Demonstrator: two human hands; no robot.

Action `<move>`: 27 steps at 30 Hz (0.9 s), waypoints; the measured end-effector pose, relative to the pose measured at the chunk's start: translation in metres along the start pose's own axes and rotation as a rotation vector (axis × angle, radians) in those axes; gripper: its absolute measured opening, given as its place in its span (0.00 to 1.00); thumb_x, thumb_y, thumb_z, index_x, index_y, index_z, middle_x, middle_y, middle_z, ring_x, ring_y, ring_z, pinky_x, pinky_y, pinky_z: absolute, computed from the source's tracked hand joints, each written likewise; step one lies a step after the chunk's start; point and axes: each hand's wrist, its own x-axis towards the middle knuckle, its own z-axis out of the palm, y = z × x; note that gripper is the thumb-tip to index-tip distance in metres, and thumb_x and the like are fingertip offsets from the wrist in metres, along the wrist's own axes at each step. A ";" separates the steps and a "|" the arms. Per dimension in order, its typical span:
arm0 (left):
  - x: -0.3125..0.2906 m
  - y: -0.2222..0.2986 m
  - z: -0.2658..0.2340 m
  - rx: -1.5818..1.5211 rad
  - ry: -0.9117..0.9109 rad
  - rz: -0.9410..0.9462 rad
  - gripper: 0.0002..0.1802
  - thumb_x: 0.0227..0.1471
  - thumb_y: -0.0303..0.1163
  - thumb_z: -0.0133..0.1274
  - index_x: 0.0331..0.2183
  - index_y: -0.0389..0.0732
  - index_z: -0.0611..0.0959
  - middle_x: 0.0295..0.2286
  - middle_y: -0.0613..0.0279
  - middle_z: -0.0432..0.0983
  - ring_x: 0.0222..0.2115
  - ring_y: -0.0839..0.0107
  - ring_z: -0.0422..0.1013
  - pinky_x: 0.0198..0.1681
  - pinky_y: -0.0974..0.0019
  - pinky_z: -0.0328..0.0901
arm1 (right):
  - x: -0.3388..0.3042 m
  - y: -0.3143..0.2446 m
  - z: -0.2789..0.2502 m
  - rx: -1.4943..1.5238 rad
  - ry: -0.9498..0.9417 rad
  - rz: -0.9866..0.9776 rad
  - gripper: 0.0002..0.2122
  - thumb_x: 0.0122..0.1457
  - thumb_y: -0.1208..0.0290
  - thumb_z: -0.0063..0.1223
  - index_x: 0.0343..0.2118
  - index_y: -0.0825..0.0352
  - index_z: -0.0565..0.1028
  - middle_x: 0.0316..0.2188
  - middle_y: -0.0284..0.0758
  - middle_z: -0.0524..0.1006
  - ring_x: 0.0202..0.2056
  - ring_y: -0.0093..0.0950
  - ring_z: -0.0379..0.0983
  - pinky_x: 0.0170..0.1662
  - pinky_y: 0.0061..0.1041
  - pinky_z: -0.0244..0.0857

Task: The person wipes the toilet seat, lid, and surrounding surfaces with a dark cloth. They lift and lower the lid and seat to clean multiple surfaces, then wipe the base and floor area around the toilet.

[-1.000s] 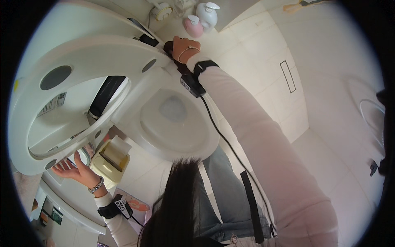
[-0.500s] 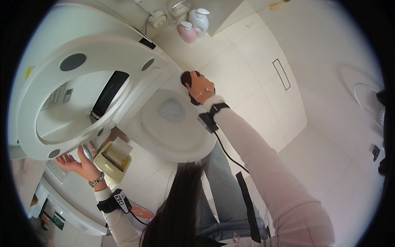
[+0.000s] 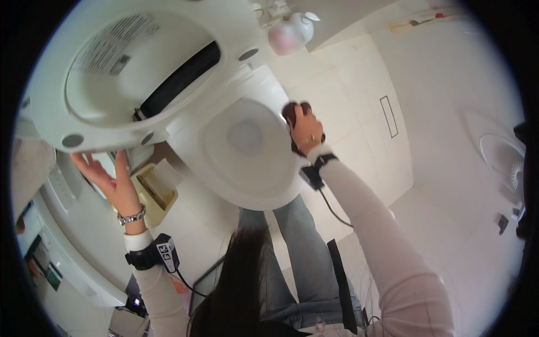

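A white toilet stands before me, its seat (image 3: 50,121) raised and tilted at the left. Against the seat's lower edge, the fingertips of my left hand (image 3: 115,188) rest with thumb and fingers spread; nothing is gripped there. My right hand (image 3: 307,128) is closed over a dark brown, soft-looking thing (image 3: 289,114), perhaps a cloth, pressed on the right rim of the toilet bowl (image 3: 247,194). Most of that brown thing is hidden under the fingers. A little water (image 3: 245,137) shows in the bowl.
A yellow bin (image 3: 157,194) with a light flap stands left of the bowl. White (image 3: 303,28) and pink (image 3: 285,38) pump bottles are by the far wall. A floor drain (image 3: 388,117) and a shower head (image 3: 517,174) lie to the right; a white counter edge (image 3: 84,269) is at the left.
My right hand has slid with the brown thing a little nearer along the bowl's right rim. My left hand stays at the seat's edge. The whole view has shifted, with the seat higher in it.
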 end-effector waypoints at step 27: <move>-0.288 -0.080 -0.081 -0.601 -0.473 -1.086 0.16 0.53 0.29 0.50 0.45 0.38 0.77 0.41 0.57 0.77 0.45 0.69 0.71 0.50 0.68 0.62 | -0.040 -0.259 0.064 -0.234 0.010 -1.068 0.26 0.50 0.63 0.57 0.54 0.51 0.66 0.37 0.39 0.72 0.40 0.38 0.71 0.40 0.37 0.66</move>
